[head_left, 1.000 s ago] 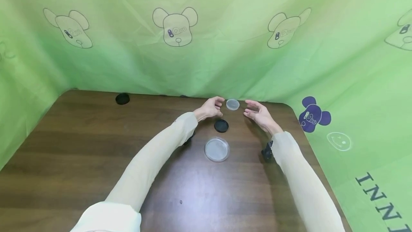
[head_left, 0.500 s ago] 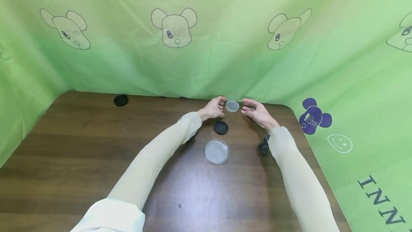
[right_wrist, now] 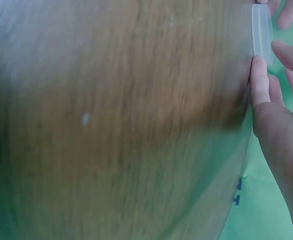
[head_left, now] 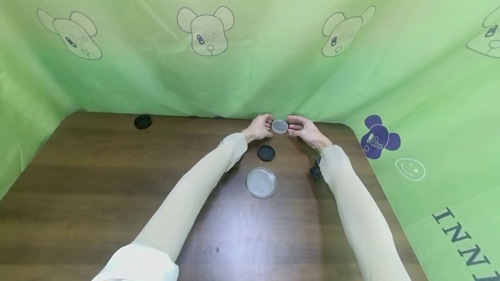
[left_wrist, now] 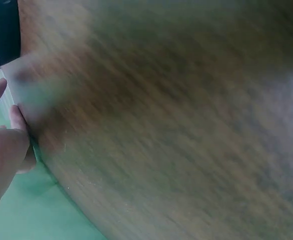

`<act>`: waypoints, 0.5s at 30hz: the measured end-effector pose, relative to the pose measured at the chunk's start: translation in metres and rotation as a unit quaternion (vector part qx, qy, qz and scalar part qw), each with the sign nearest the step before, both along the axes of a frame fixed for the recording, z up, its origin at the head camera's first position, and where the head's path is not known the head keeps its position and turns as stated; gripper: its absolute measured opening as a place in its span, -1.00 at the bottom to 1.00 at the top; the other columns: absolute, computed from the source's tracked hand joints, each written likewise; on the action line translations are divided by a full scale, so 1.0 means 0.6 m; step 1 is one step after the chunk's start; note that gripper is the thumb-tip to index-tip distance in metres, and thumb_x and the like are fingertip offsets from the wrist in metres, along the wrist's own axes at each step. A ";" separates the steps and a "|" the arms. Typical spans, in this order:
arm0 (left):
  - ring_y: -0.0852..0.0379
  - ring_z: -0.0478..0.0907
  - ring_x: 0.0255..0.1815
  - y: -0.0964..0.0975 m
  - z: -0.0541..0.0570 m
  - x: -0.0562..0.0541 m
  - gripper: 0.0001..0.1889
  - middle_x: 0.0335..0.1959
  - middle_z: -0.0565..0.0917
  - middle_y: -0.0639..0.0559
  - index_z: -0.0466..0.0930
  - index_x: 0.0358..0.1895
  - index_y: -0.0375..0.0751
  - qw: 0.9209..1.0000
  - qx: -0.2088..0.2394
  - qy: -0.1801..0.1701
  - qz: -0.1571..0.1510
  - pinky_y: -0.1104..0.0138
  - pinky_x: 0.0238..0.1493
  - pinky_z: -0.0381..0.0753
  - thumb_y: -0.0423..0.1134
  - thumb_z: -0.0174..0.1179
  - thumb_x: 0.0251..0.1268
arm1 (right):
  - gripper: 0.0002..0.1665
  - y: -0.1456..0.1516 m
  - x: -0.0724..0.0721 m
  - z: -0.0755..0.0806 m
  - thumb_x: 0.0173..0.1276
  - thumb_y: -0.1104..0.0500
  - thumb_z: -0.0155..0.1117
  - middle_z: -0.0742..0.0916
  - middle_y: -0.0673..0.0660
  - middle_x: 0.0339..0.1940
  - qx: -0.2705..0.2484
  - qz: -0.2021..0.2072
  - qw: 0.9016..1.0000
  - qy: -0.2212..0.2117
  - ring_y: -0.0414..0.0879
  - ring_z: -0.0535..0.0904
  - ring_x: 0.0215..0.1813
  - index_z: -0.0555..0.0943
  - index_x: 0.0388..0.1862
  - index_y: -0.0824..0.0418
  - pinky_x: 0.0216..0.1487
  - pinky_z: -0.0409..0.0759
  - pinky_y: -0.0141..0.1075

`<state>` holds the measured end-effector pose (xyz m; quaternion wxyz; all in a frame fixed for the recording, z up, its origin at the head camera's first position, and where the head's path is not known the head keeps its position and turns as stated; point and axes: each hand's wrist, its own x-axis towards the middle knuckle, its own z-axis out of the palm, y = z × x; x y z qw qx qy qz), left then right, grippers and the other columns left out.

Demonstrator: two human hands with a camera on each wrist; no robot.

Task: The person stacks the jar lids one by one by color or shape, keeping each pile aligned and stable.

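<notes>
Where the wooden table (head_left: 97, 177) nears its far edge, right of the middle, a small clear dish (head_left: 280, 126) lies flat between a person's two hands; the left hand (head_left: 259, 129) is at its left side, thumb and fingers parted and loosely curved, the fingertips right by the rim; the right hand (head_left: 308, 132) faces it from the right in much the same loose shape, and in the right wrist view one fingertip meets the dish's edge; whether the left fingers touch it I cannot tell. Just nearer than the small dish sits a black dish (head_left: 266, 153), apart from both hands; nearer again is a larger clear dish (head_left: 261, 183), round and flat on the wood; well off to the far left another black dish (head_left: 143, 122) lies close to the table's edge. Green cloth (head_left: 136, 86) hangs behind the table, printed with pale outlined bear heads; a purple bear (head_left: 376, 140) shows on the right.
</notes>
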<state>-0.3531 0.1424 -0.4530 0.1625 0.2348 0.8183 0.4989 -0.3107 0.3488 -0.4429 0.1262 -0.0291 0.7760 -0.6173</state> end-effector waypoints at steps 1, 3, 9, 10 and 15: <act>-0.05 0.52 0.09 0.001 0.001 0.001 -0.25 0.15 0.47 -0.27 0.27 0.35 -0.39 1.000 -0.001 -0.001 -0.002 0.47 0.04 0.50 -0.65 0.31 0.01 | -0.23 -0.001 -0.001 0.000 0.29 0.60 0.07 0.23 0.41 0.44 0.002 0.001 1.000 0.001 0.27 0.18 0.41 0.09 0.46 0.46 -0.01 0.52 -0.48; -0.05 0.53 0.09 0.002 0.001 0.002 -0.27 0.14 0.48 -0.28 0.28 0.35 -0.40 1.000 0.000 -0.003 -0.004 0.48 0.03 0.50 -0.65 0.30 0.02 | -0.23 -0.004 -0.004 -0.002 0.28 0.60 0.09 0.25 0.42 0.42 0.008 -0.002 1.000 0.002 0.26 0.20 0.39 0.12 0.45 0.46 -0.03 0.51 -0.50; -0.04 0.56 0.01 0.003 0.000 0.004 -0.30 0.04 0.53 -0.29 0.30 0.32 -0.44 1.000 0.004 0.015 0.000 0.47 -0.02 0.52 -0.64 0.29 0.01 | -0.22 -0.013 -0.006 -0.002 0.28 0.59 0.11 0.29 0.49 0.37 0.022 -0.004 1.000 0.006 0.29 0.23 0.37 0.10 0.45 0.48 -0.03 0.49 -0.54; -0.03 0.56 0.00 0.003 0.001 0.004 -0.30 0.02 0.53 -0.28 0.31 0.31 -0.45 1.000 -0.002 0.022 0.001 0.47 -0.03 0.52 -0.63 0.30 0.00 | -0.22 -0.015 -0.005 -0.002 0.28 0.59 0.11 0.30 0.50 0.36 0.021 -0.003 1.000 0.004 0.29 0.23 0.37 0.09 0.45 0.49 -0.03 0.50 -0.54; 0.02 0.54 -0.05 0.004 0.003 0.002 -0.32 -0.04 0.56 -0.24 0.36 0.29 -0.45 0.998 -0.041 0.052 0.001 0.48 -0.04 0.50 -0.57 0.34 0.00 | -0.24 -0.023 -0.003 -0.003 0.26 0.62 0.06 0.31 0.53 0.35 0.017 0.000 1.000 0.001 0.28 0.25 0.35 0.10 0.44 0.52 0.02 0.51 -0.51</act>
